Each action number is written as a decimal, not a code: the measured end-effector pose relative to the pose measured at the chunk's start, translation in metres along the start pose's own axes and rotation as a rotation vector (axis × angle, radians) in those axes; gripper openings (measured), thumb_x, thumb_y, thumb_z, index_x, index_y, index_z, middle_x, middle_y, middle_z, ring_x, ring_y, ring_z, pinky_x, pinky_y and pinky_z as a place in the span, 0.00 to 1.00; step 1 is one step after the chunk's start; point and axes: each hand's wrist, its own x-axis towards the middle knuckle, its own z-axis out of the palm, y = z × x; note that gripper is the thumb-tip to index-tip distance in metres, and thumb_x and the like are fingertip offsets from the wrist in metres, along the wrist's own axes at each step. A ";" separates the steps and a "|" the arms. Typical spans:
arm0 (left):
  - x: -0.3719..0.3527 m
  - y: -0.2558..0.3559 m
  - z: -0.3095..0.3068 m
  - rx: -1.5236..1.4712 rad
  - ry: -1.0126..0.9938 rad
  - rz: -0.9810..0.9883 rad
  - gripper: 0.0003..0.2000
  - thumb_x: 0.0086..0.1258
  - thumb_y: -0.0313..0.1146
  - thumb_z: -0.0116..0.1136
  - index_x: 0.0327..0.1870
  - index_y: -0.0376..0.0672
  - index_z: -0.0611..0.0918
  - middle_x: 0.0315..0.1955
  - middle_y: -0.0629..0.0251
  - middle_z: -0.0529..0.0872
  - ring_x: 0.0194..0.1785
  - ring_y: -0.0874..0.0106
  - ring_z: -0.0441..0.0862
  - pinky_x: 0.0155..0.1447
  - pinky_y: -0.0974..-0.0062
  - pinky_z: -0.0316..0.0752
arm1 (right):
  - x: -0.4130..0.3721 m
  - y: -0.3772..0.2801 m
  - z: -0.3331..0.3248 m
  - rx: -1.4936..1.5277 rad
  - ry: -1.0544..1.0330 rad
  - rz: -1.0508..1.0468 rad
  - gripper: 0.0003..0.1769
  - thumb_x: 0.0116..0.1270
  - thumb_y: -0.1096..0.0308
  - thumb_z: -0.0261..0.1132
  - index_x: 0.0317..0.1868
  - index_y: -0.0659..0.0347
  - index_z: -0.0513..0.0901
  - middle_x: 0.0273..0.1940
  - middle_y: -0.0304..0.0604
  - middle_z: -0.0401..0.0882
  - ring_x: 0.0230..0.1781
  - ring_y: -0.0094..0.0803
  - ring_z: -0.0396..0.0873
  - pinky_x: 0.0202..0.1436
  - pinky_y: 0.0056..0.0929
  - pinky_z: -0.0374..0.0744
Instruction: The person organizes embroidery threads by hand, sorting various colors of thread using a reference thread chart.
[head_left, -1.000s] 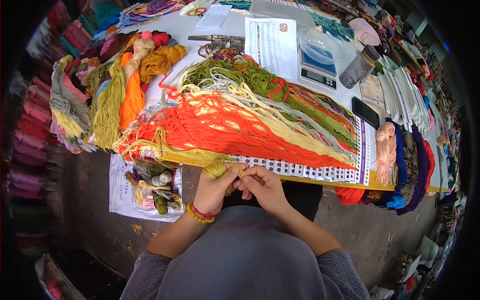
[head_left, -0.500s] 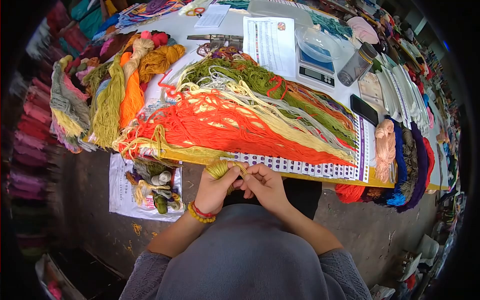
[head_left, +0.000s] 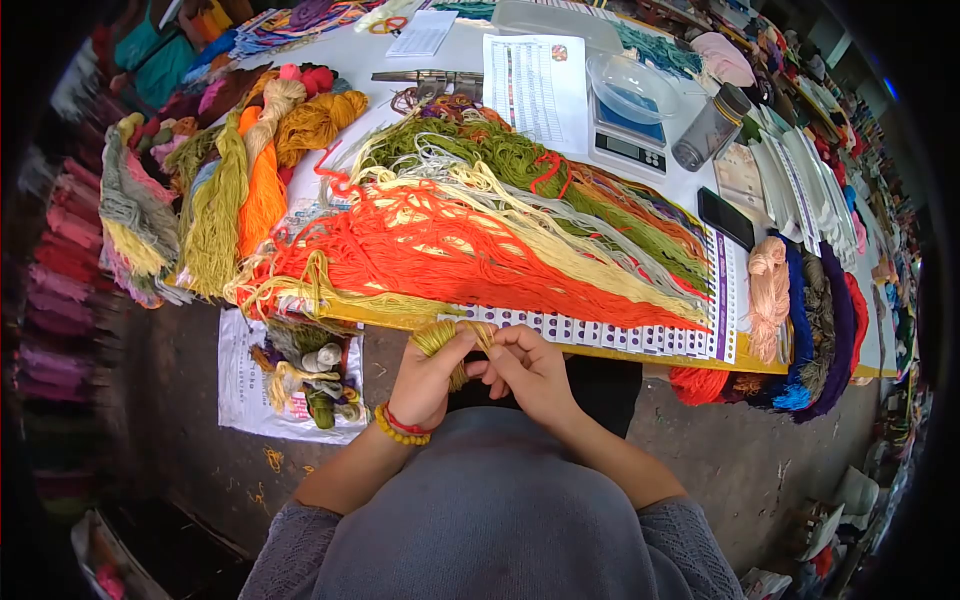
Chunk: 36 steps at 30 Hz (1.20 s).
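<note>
Yarn (head_left: 430, 340) in a golden-green bundle sits in our left hand (head_left: 430, 372), just off the near edge of the worktop (head_left: 350, 55). That hand is curled closed around the bundle, thumb on top. Our right hand (head_left: 533, 368) has its thumb and fingertips pinched together on strands at the bundle's right side, its other fingers folded; the two hands nearly meet.

Just beyond them we see long red strands (head_left: 480, 270) fanned across the worktop, lying partly over punched cards (head_left: 600, 333). Bundles in olive and orange hang at the left. Farther off to the right we have a scale (head_left: 632, 150) with a clear bowl (head_left: 630, 85) on it, a jar (head_left: 712, 125) and a phone (head_left: 725, 218).
</note>
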 end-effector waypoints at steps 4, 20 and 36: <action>0.000 -0.005 -0.004 0.026 -0.032 0.015 0.10 0.68 0.32 0.48 0.42 0.35 0.77 0.37 0.65 0.80 0.37 0.79 0.76 0.39 0.80 0.74 | -0.001 0.004 -0.001 -0.079 -0.015 0.026 0.08 0.67 0.68 0.52 0.40 0.64 0.72 0.26 0.39 0.76 0.20 0.18 0.72 0.22 0.16 0.72; -0.002 -0.010 -0.011 0.005 -0.033 -0.034 0.08 0.67 0.32 0.50 0.42 0.39 0.77 0.39 0.67 0.80 0.40 0.79 0.76 0.40 0.81 0.74 | -0.004 0.003 0.003 -0.049 0.041 0.012 0.07 0.67 0.71 0.52 0.40 0.65 0.71 0.20 0.39 0.73 0.16 0.19 0.70 0.18 0.16 0.70; -0.005 -0.011 -0.012 0.082 -0.025 -0.025 0.08 0.65 0.26 0.49 0.42 0.37 0.78 0.39 0.66 0.80 0.40 0.78 0.76 0.41 0.83 0.74 | -0.006 0.005 0.003 -0.090 0.013 0.044 0.07 0.67 0.68 0.53 0.40 0.63 0.71 0.24 0.36 0.74 0.21 0.17 0.71 0.21 0.15 0.71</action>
